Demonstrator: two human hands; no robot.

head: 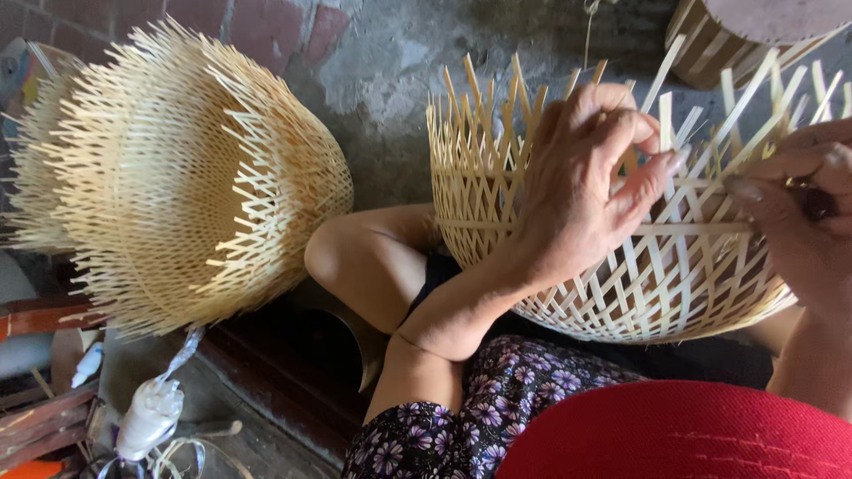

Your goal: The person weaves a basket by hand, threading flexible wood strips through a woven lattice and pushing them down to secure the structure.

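Here, right of centre in the frame, a half-woven bamboo basket (621,275) rests on its side across the person's lap, its open-lattice wall facing up and loose strip ends fanning toward the top edge. The left hand (581,191) lies over the rim, thumb and forefinger pinched on one upright strip (666,124) near the weave's upper edge. The right hand (803,208) comes in from the right edge of the frame, its fingers closed around something small and dark against the lattice; I cannot tell what it is, nor whether they also clamp a strip.

To my eye the step is working that strip into the crossing row, and doing it well probably means keeping the pinch close to the last crossing so the strip bends rather than kinks. The other hand would best steady the neighbouring strips so the diamond gaps stay even, with the basket braced on the knee against rolling. The splayed ends look sharp and springy, so a slow, firm pull seems wiser than a jerk.

At upper left a stack of finished baskets (177,168) leans by the brick wall (266,27), well apart from the work.
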